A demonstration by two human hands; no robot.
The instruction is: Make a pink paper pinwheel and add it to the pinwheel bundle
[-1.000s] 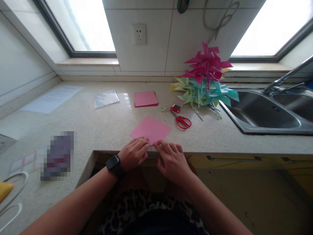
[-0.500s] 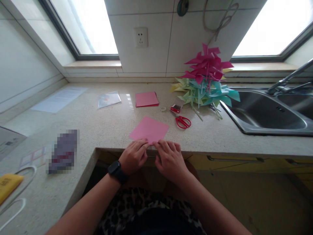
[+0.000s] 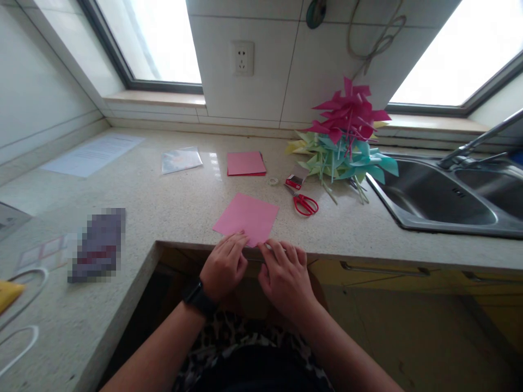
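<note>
A: Where is the pink paper square (image 3: 247, 218)?

B: At centre frame, flat on the countertop (image 3: 171, 201), with its near corner at the counter's edge so fingers can get at it.

A: And the hands?

B: The left hand (image 3: 224, 265) and right hand (image 3: 285, 275) meet at that corner with fingers curled, pressing or pinching it; I cannot tell which. The red scissors (image 3: 303, 203) lie just right of it.

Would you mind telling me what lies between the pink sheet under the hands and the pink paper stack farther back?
Nothing: in the head view, only bare countertop separates the pink sheet from the pink paper stack.
</note>
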